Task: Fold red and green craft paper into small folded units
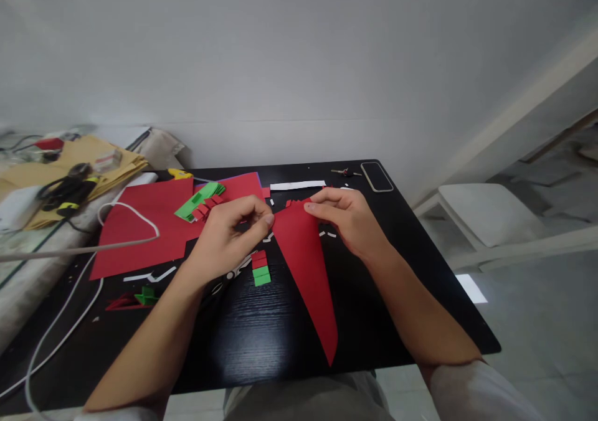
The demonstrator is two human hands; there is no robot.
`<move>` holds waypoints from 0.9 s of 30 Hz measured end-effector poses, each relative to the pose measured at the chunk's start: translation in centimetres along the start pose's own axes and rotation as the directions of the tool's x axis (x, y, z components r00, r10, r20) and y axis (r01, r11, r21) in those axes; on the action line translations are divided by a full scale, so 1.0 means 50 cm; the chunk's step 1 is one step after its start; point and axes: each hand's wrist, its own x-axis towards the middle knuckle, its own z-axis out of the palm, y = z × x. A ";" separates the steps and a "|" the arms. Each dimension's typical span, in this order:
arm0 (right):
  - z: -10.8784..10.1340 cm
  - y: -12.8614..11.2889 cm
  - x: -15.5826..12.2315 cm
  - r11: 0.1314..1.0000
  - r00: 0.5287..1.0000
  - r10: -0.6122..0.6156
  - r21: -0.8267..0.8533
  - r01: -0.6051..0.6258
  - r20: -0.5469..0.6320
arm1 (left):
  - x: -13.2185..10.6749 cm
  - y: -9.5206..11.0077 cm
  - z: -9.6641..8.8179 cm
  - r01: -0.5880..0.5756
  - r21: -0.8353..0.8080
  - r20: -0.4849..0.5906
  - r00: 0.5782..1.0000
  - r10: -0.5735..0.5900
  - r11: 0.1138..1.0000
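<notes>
A long red paper piece (308,271), wide at the far end and tapering to a point near the table's front edge, hangs between my hands. My left hand (233,231) pinches its far left corner between thumb and finger. At its far right corner, my right hand (348,218) holds the edge in a pinch. Small red folded tabs (296,203) stand along the far edge between the hands. Just right of my left wrist lie scissors (230,275), partly hidden by the arm, and a folded red and green paper strip (261,269).
Red paper sheets (144,215), green paper strips (199,202) and a yellow cutter (180,174) lie at the left. A white strip (298,185), keys (346,172) and a phone (376,177) lie farther back. A white cable (135,241) crosses the left side.
</notes>
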 end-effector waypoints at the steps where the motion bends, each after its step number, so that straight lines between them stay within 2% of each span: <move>1: 0.000 0.001 0.001 1.000 1.000 -0.001 0.015 0.001 0.001 | 0.000 0.000 0.000 -0.002 0.000 0.001 1.000 0.002 1.000; 5: 0.000 0.005 0.003 1.000 1.000 0.004 0.025 -0.004 0.011 | 0.002 0.001 0.001 0.008 -0.009 0.003 1.000 -0.008 1.000; 10: 0.003 0.004 0.002 0.999 1.000 -0.013 -0.045 0.013 0.003 | 0.002 -0.002 0.002 0.016 -0.012 -0.004 1.000 -0.016 1.000; 14: 0.008 0.008 0.003 0.980 0.994 -0.100 -0.174 0.093 -0.036 | 0.006 -0.002 -0.001 0.068 0.002 0.030 0.997 -0.068 0.998; 17: 0.015 0.016 0.002 0.957 0.988 -0.155 -0.249 0.151 0.002 | 0.009 0.002 0.002 0.114 0.017 0.048 0.992 -0.114 0.993; 23: 0.028 0.035 -0.002 0.939 0.985 -0.168 -0.295 0.175 0.051 | 0.004 -0.003 0.022 0.123 -0.023 0.091 0.989 -0.120 0.992; 27: 0.028 0.039 0.003 0.967 0.994 -0.105 -0.229 0.111 0.041 | 0.002 -0.008 0.027 0.124 -0.051 0.065 0.991 -0.121 0.991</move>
